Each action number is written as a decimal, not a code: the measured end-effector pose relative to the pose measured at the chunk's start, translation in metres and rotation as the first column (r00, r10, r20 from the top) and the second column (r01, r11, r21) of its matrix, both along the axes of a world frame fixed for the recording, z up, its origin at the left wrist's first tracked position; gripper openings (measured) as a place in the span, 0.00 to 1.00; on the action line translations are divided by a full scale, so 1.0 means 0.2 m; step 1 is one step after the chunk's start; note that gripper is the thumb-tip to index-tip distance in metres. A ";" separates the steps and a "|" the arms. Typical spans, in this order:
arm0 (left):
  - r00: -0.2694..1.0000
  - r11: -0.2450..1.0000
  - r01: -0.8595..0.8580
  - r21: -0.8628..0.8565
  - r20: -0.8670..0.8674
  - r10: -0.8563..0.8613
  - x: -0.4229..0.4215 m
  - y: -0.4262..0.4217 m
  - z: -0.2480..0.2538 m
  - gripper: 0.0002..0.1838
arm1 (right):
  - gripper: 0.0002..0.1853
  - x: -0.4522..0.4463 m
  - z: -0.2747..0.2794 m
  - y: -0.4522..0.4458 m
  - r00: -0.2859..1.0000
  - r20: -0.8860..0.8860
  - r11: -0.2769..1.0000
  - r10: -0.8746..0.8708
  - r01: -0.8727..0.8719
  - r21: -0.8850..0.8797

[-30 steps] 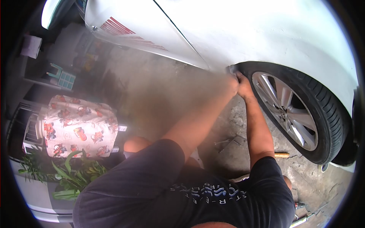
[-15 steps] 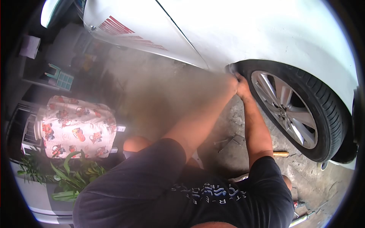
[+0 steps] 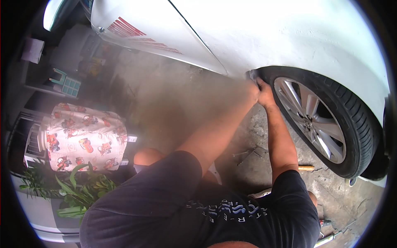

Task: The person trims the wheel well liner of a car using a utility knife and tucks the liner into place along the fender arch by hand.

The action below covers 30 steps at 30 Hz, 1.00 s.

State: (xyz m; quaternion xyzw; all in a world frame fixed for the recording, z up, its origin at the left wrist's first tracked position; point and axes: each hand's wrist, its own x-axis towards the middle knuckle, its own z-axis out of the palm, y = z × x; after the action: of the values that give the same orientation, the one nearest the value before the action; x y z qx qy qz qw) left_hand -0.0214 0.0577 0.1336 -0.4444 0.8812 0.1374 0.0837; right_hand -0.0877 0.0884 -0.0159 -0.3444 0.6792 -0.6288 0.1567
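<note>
Left hand [image 3: 252, 91], right hand [image 3: 266, 95] (close together) beside tyre [image 3: 342, 113].

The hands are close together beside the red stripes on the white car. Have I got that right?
Not quite, they aren't beside the red stripes: the head view shows the left hand and right hand close together beside the tyre of the white car.

Letters including T and R [image 3: 242, 220] stand on the dark shirt [image 3: 186, 225].

White car [image 3: 273, 37] with black-tyred silver wheel [image 3: 309, 123]
</note>
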 end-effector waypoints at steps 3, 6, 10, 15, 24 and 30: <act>0.999 1.000 0.000 -0.003 -0.037 0.000 0.00 0.00 -0.01 0.28 | 0.14 0.00 -0.01 -0.02 0.989 0.133 0.998 0.059 -0.057 -0.020; 0.999 1.000 -0.011 0.010 -0.038 0.012 0.00 0.00 -0.01 0.28 | 0.15 0.01 -0.02 -0.03 0.944 0.311 0.992 0.113 -0.092 -0.082; 0.994 0.994 0.104 -0.016 -0.032 -0.105 0.01 -0.01 -0.03 0.29 | 0.18 -0.04 -0.05 -0.05 0.867 0.455 0.976 0.203 -0.218 -0.021; 0.997 0.999 -0.042 0.027 -0.067 0.043 0.00 0.01 0.00 0.31 | 0.22 0.03 -0.05 -0.06 0.987 0.133 0.996 -0.091 0.092 0.001; 0.996 0.999 -0.024 0.029 -0.086 0.026 0.01 0.02 0.02 0.31 | 0.21 0.02 -0.03 -0.06 0.961 0.278 1.000 -0.006 0.003 0.009; 0.998 0.999 -0.026 0.045 -0.056 0.029 0.00 -0.01 -0.01 0.32 | 0.24 0.02 0.01 -0.04 0.939 0.344 1.000 0.006 -0.006 -0.001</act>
State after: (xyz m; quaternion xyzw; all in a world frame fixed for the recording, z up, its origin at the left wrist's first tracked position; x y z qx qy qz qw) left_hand -0.0218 0.0565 0.1313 -0.4504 0.8738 0.1705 0.0666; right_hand -0.0830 0.0809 -0.0141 -0.2313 0.6404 -0.6789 0.2748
